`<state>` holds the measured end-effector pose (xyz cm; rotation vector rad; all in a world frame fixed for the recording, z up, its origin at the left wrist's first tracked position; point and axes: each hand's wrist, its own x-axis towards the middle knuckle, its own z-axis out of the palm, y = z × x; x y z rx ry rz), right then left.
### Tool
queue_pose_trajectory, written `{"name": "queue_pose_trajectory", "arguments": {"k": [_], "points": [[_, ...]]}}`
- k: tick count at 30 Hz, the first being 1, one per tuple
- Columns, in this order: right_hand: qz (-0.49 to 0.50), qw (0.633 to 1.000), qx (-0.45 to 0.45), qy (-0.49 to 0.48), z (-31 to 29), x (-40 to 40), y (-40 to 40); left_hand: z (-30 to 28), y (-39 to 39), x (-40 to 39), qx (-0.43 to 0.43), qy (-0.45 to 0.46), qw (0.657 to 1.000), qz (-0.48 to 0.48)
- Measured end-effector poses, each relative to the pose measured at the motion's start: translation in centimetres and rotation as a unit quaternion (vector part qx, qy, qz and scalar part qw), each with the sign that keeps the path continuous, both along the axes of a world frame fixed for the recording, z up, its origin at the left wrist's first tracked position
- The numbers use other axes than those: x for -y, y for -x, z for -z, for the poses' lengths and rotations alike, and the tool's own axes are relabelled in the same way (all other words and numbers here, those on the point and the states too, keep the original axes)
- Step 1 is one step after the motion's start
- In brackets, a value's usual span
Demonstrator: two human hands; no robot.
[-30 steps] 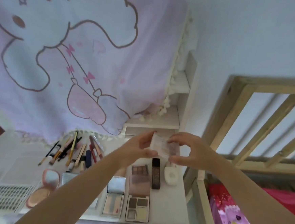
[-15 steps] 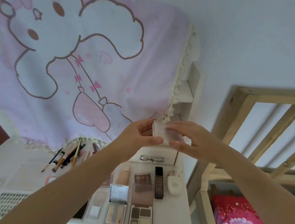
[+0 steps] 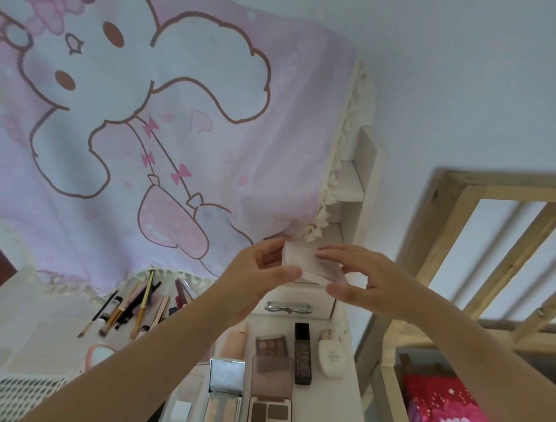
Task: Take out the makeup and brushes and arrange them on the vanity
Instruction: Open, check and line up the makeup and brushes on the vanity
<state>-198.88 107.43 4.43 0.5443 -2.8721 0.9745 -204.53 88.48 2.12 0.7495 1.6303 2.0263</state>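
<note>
A large pink cloth printed with a cartoon rabbit hangs over the back of the white vanity. To the right stands a wooden bed frame with a red patterned bedspread below it. On the vanity top, makeup brushes and pencils lie fanned out beside the cloth's fringe. Nearer the front edge lie an open mirrored compact, two eyeshadow palettes, a dark bottle and a white oval case, side by side. A small drawer with a bow-shaped handle sits at the back. Above it, both hands hold a small pale pink box in the air, clear of the vanity top. The left hand grips its left end, thumb below and fingers curled behind. The right hand pinches its right end narrowly, fingers laid along the top, thumb beneath.
</note>
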Motion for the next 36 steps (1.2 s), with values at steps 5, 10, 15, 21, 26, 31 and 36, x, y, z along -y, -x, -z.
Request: {"name": "queue_pose_trajectory", "arguments": {"k": [5,10,15,21,26,31,36], "points": [[0.036,0.999,0.009,0.032,0.4,0.0,-0.4,0.5,-0.1,0.0,0.029,-0.007,1.0,0.002],[0.039,0.998,0.035,0.029,1.2,-0.1,-0.4,1.0,-0.4,0.2,0.035,-0.002,0.999,0.01],[0.038,0.998,0.042,0.03,1.7,-0.2,-0.3,1.4,-0.7,0.0,0.044,-0.009,0.999,0.007],[0.06,0.99,0.118,0.052,2.1,-0.7,-0.1,2.2,-0.1,0.3,0.077,0.034,0.996,0.038],[0.114,0.976,0.179,0.057,5.0,-2.0,0.1,5.7,-0.9,0.4,0.046,0.176,0.983,-0.02],[0.166,0.967,0.192,0.001,11.6,-2.7,-0.8,12.9,-3.8,-0.4,0.03,0.351,0.935,-0.05],[0.143,0.96,0.234,-0.059,18.7,-2.6,-2.2,20.3,-7.6,-1.7,0.003,0.51,0.859,-0.034]]}}
